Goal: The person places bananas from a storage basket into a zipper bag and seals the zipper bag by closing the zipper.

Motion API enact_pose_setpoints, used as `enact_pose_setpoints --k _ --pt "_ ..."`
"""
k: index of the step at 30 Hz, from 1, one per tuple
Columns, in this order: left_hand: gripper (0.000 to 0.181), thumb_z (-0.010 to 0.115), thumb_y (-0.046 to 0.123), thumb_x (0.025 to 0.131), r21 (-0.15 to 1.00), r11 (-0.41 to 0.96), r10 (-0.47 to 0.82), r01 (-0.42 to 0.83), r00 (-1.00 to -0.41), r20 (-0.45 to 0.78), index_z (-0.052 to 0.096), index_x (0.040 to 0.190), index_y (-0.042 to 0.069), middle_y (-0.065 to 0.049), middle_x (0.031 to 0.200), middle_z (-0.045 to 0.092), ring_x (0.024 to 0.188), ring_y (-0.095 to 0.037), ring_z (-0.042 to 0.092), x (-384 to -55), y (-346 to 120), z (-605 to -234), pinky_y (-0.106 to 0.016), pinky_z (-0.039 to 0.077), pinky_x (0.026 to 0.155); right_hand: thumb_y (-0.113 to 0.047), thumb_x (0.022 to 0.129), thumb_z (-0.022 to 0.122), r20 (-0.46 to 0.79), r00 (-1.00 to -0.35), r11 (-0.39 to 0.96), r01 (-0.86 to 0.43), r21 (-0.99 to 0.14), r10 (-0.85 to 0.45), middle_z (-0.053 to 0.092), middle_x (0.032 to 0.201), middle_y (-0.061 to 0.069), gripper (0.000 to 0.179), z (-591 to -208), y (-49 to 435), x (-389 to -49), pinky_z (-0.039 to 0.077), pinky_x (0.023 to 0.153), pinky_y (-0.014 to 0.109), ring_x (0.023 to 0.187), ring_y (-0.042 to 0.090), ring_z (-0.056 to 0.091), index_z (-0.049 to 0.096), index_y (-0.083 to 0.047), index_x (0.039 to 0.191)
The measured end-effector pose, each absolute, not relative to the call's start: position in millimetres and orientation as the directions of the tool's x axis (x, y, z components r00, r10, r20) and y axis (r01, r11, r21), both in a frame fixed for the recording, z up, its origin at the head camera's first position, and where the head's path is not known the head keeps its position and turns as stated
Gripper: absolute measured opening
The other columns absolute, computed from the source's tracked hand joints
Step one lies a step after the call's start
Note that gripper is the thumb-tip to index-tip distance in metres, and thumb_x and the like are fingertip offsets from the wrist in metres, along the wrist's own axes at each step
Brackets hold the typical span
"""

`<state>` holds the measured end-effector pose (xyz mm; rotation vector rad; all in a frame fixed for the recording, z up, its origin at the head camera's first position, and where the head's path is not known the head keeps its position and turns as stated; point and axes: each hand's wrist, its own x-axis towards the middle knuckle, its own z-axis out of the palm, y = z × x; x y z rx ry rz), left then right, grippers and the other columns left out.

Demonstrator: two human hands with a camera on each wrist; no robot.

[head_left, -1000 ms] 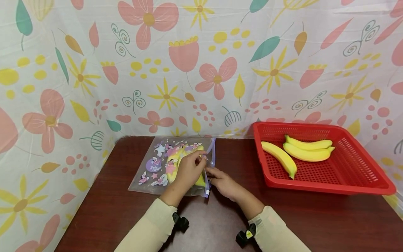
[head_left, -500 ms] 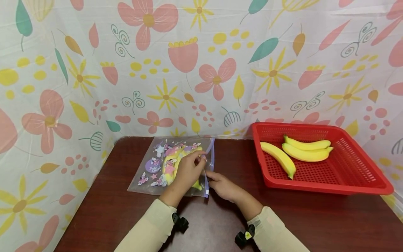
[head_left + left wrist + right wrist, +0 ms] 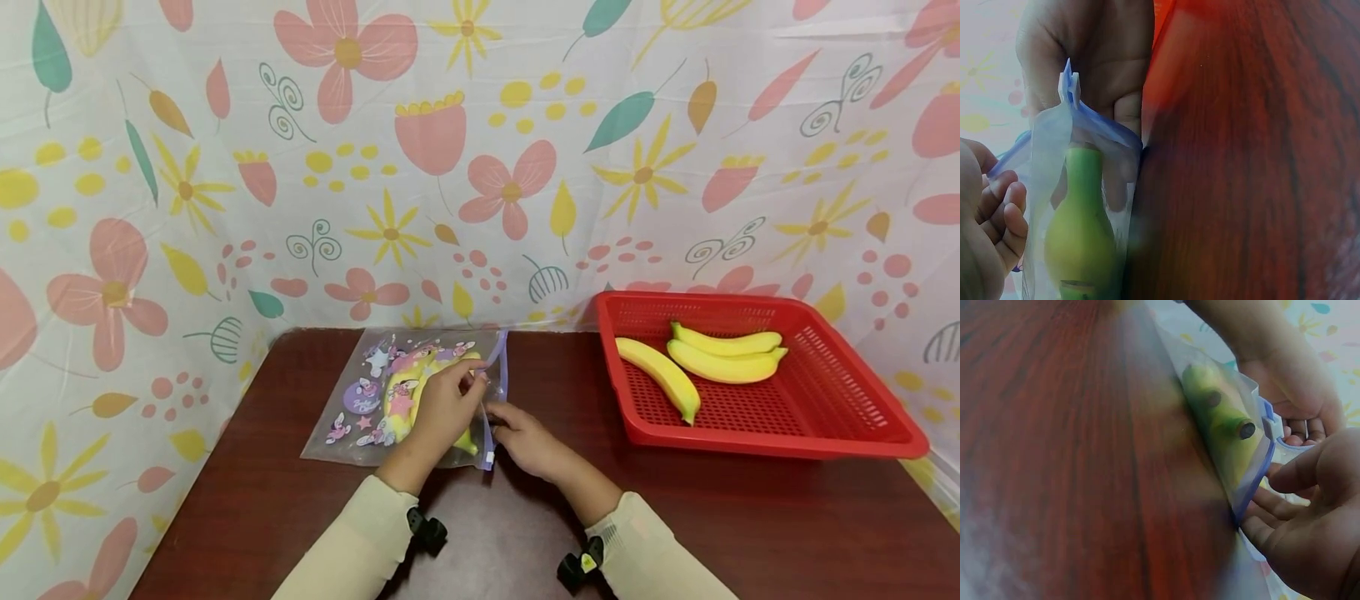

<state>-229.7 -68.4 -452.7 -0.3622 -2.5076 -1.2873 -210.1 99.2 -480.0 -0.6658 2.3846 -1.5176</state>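
A clear zip bag (image 3: 324, 442) with cartoon prints and a purple zip edge lies on the table, with yellow bananas (image 3: 467, 442) inside. Pinched between thumb and finger, the bag's far zip edge is held by my left hand (image 3: 442, 408), whose other fingers (image 3: 1013, 212) curl loosely. At the bag's mouth is my right hand (image 3: 528, 442), fingers (image 3: 1266, 515) extended against the purple edge and partly seen through the film. Dark banana stem ends (image 3: 1246, 430) show through the plastic near it. The white zip slider (image 3: 490, 457) sits at the bag's near corner.
A red perforated basket (image 3: 750, 440) stands to the right, holding a separate banana (image 3: 663, 375) and a pair lying together (image 3: 727, 364). Flower-printed cloth (image 3: 510, 192) hangs behind and left of the dark wooden table (image 3: 480, 533).
The bananas in the bag have shifted slightly left, away from its mouth. My left hand keeps its pinch on the edge; my right hand's fingers have moved a little at the mouth.
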Motion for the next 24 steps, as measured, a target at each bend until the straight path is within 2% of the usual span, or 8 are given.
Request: enact_pose_setpoints --k 7,13,19,24 --pt "0.025 0.061 0.021 0.099 0.737 0.570 0.084 0.364 -0.918 0.388 0.074 0.119 0.013 0.005 0.072 0.062 0.058 -0.005 0.051 -230 -69 -452 -0.022 0.043 0.055 0.000 0.099 0.050 0.065 -0.917 0.299 -0.195 -0.934 -0.393 0.061 0.132 0.021 0.037 -473 100 -213 0.052 0.095 0.036 0.118 0.033 0.062 0.058 0.003 0.134" --pt "0.025 0.062 0.019 0.098 0.730 0.567 0.087 0.380 -0.910 0.406 0.074 0.119 0.010 0.004 0.071 0.061 0.059 -0.005 0.050 -231 -69 -453 -0.021 0.043 0.055 0.002 0.098 0.051 0.111 -0.932 0.269 -0.212 -0.940 -0.344 0.066 0.119 0.018 0.024 -465 101 -216 0.051 0.092 0.028 0.112 0.033 0.063 0.066 -0.001 0.117" --pt "0.026 0.062 0.020 0.098 0.726 0.572 0.086 0.382 -0.908 0.411 0.074 0.119 0.010 0.004 0.072 0.061 0.058 -0.005 0.049 -230 -70 -452 -0.021 0.043 0.055 -0.002 0.098 0.052 0.106 -0.950 0.283 -0.192 -0.940 -0.292 0.068 0.112 0.014 0.020 -457 104 -215 0.050 0.085 0.027 0.107 0.035 0.062 0.067 -0.006 0.110" --pt "0.025 0.062 0.020 0.098 0.727 0.574 0.085 0.378 -0.910 0.406 0.074 0.118 0.011 0.004 0.071 0.061 0.058 -0.005 0.048 -230 -69 -452 -0.021 0.041 0.054 -0.003 0.099 0.052 0.132 -0.953 0.286 -0.211 -0.935 -0.272 0.067 0.113 0.013 0.019 -450 107 -213 0.050 0.087 0.027 0.109 0.037 0.062 0.066 -0.008 0.111"
